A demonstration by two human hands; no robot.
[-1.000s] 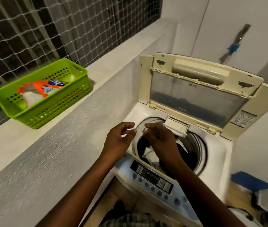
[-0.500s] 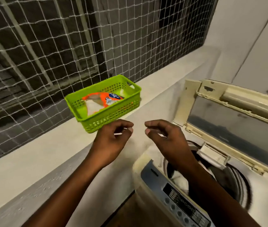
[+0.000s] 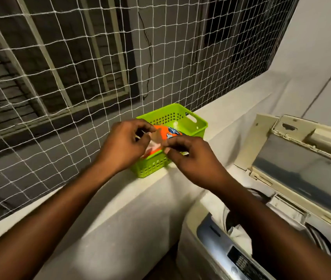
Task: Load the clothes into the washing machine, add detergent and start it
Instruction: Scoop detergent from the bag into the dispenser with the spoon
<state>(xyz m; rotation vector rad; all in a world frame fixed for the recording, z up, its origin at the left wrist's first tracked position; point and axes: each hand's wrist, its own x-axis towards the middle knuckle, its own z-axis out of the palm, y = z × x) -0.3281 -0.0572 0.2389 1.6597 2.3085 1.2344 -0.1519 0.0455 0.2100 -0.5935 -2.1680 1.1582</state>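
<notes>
An orange detergent packet (image 3: 163, 135) lies in a green plastic basket (image 3: 193, 123) on the grey ledge. My left hand (image 3: 124, 146) pinches the packet's pale torn end at its left. My right hand (image 3: 193, 156) grips the packet's near edge over the basket rim. The top-loading washing machine (image 3: 207, 251) stands at the lower right with its lid (image 3: 302, 156) raised. White and dark clothes (image 3: 239, 235) show inside the drum, partly hidden by my right forearm.
The concrete ledge (image 3: 231, 118) runs along a white rope net (image 3: 79, 67) over barred windows. The machine's control panel (image 3: 241, 261) faces me at the bottom right. A pale wall (image 3: 312, 57) stands behind the machine.
My view swung left, away from the drum. Both hands rose from above the machine's opening to the basket and took hold of the detergent packet.
</notes>
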